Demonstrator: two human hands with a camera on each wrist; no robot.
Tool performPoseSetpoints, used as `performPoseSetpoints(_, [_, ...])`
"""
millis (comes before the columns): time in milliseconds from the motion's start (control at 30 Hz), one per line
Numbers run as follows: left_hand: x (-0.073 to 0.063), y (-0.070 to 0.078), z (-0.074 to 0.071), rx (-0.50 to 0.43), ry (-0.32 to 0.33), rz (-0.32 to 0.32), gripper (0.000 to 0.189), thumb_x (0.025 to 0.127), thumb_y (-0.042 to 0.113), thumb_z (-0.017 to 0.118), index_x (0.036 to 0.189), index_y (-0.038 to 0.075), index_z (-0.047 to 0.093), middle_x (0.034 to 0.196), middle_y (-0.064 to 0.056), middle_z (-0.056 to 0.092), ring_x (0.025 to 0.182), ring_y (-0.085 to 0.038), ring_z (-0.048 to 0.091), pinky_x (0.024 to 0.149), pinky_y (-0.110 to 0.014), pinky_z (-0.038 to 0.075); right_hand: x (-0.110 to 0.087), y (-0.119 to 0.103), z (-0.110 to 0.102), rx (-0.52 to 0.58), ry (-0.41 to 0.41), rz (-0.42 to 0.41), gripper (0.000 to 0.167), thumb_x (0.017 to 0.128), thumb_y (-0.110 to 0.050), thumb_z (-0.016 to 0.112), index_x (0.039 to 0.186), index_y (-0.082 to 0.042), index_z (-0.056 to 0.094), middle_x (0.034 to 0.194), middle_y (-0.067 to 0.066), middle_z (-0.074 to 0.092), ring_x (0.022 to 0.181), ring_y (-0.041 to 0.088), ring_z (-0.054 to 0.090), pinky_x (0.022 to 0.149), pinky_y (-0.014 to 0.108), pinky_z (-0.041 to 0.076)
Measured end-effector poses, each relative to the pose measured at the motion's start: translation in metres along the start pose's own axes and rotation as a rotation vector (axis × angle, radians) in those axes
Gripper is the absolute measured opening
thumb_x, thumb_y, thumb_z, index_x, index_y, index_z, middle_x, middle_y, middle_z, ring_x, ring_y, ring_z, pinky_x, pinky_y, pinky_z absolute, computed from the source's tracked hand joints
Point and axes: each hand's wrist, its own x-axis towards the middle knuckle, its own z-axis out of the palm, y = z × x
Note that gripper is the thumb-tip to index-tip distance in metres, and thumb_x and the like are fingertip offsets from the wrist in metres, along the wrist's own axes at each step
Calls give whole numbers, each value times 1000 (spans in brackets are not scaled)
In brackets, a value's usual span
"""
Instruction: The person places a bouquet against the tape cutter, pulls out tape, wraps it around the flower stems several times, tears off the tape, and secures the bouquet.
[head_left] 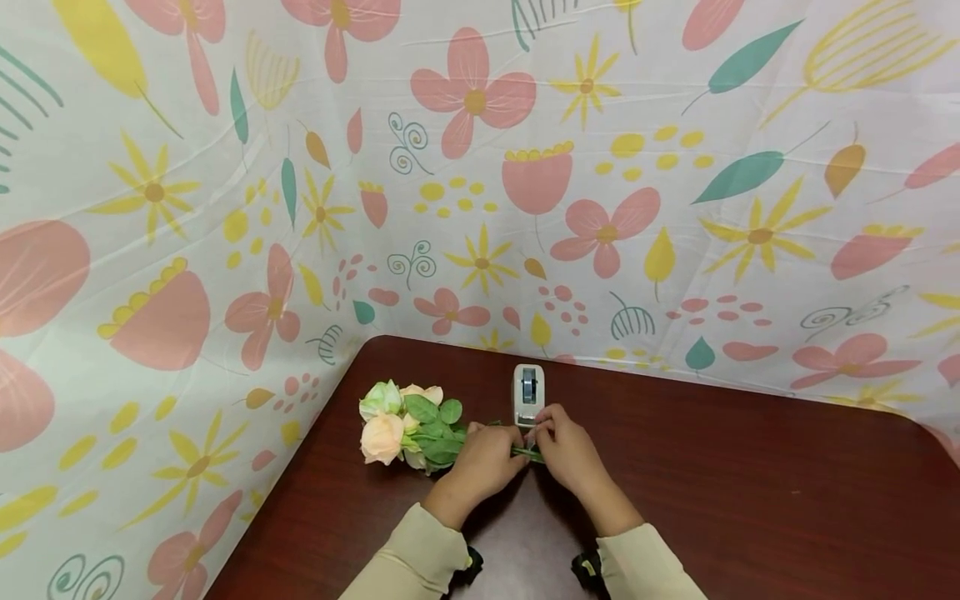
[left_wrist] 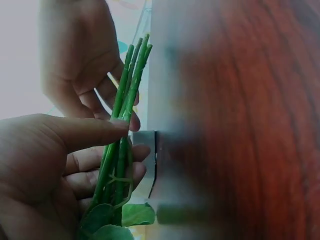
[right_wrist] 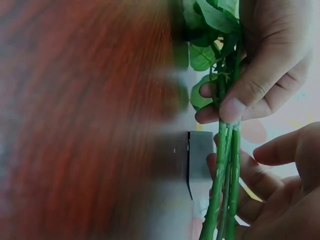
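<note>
A bunch of roses (head_left: 382, 437), peach and pale green-white with green leaves, lies toward the left of the table. My left hand (head_left: 487, 457) pinches its green stems (left_wrist: 131, 85), the thumb pressed across the front and fingers behind. A shiny clear patch like tape (right_wrist: 235, 125) shows on the stems just below the left thumb. My right hand (head_left: 564, 448) is at the stems' cut-end side. In the right wrist view its thumb stands apart from the bent fingers (right_wrist: 257, 177), which reach behind the stems. Just beyond both hands stands a white tape dispenser (head_left: 528, 396).
The dark reddish-brown table (head_left: 712, 483) stretches to the right of the hands. A flower-patterned cloth (head_left: 480, 167) hangs behind and along the left side, meeting the table's edges.
</note>
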Motion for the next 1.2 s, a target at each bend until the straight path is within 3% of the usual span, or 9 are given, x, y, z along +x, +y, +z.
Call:
performPoseSetpoints(133, [0, -1, -4, -12, 4, 13, 10, 90, 31, 76, 91, 22, 71, 85, 10, 74, 77, -6, 66, 83, -32, 37, -5, 0, -2, -2, 12, -57, 7, 100, -10, 54, 105, -14, 55, 100, -1, 77, 85, 13, 65, 74, 29, 46])
performPoseSetpoints(333, [-1, -3, -9, -61, -2, 9, 12, 89, 28, 77, 83, 22, 68, 77, 12, 70, 69, -4, 61, 80, -30, 35, -9, 2, -4, -14, -15, -150, 10, 100, -8, 56, 104, -17, 53, 107, 4, 77, 87, 11, 66, 72, 26, 46])
performPoseSetpoints(600, [-1, -1, -17, -70, -9, 5, 12, 89, 28, 77, 83, 23, 69, 77, 12, 70, 69, -4, 61, 80, -30, 36, -13, 5, -12, -45, -80, -193, 19, 96, 0, 55, 90, -19, 51, 74, -2, 61, 66, 9, 50, 62, 22, 40])
performPoseSetpoints(733, [-1, 0, -19, -78, -22, 3, 11, 89, 28, 77, 83, 23, 69, 76, 13, 70, 67, -3, 59, 81, -31, 36, -13, 6, -16, -55, -95, -234, 23, 95, 0, 56, 84, -19, 52, 103, 6, 75, 87, 14, 64, 68, 24, 42])
performPoseSetpoints(833, [-1, 2, -19, -84, -22, 14, 12, 88, 28, 78, 82, 23, 69, 74, 13, 69, 65, -2, 58, 82, -31, 36, -13, 7, -22, -51, -96, -245, 21, 95, -1, 58, 84, -19, 54, 131, 11, 69, 111, 21, 65, 78, 27, 44])
performPoseSetpoints(867, [-1, 2, -19, -85, -20, 19, 12, 88, 28, 78, 83, 22, 69, 74, 13, 68, 65, -2, 58, 82, -31, 36, -14, 7, -24, -51, -104, -241, 19, 95, -2, 58, 85, -18, 56, 131, 10, 69, 114, 21, 65, 80, 29, 45])
performPoseSetpoints(1033, [-1, 4, -21, -100, -17, 39, 11, 90, 27, 77, 83, 22, 70, 73, 14, 68, 64, 0, 56, 84, -31, 37, -16, 14, -38, -54, -218, -173, 5, 101, -18, 59, 99, -18, 63, 101, 1, 73, 84, 10, 62, 73, 27, 46])
performPoseSetpoints(1133, [-2, 5, -22, -102, -21, 39, 10, 90, 27, 77, 84, 22, 70, 75, 14, 69, 64, 1, 56, 84, -32, 37, -16, 18, -46, -40, -308, -161, 20, 104, -34, 55, 102, -17, 67, 87, 0, 69, 69, 7, 55, 65, 25, 45])
performPoseSetpoints(1200, [-2, 6, -23, -97, -26, 40, 10, 90, 28, 77, 85, 23, 71, 76, 14, 70, 65, 1, 56, 85, -32, 37, -16, 20, -49, -22, -348, -168, 31, 105, -41, 52, 99, -16, 70, 86, 1, 70, 69, 6, 56, 64, 25, 46])
